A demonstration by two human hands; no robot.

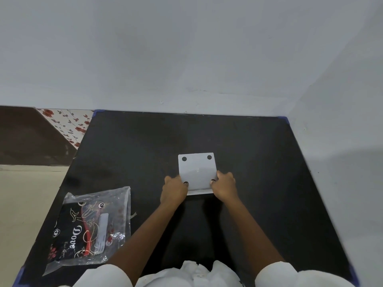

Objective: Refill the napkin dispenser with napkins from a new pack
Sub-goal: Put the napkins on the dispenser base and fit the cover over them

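White napkins (194, 272) nearest; hands (173, 188) (224, 186) grip dispenser (196, 172).

Two bare hands grip a white square napkin dispenser (196, 171) on a black table (259, 162). The left hand (173, 189) holds its near left corner, the right hand (224, 186) its near right corner. Dark round dots mark the dispenser's corners. Left of the left hand, nearer the person, lies a clear plastic napkin pack (91, 228) with black printed contents.
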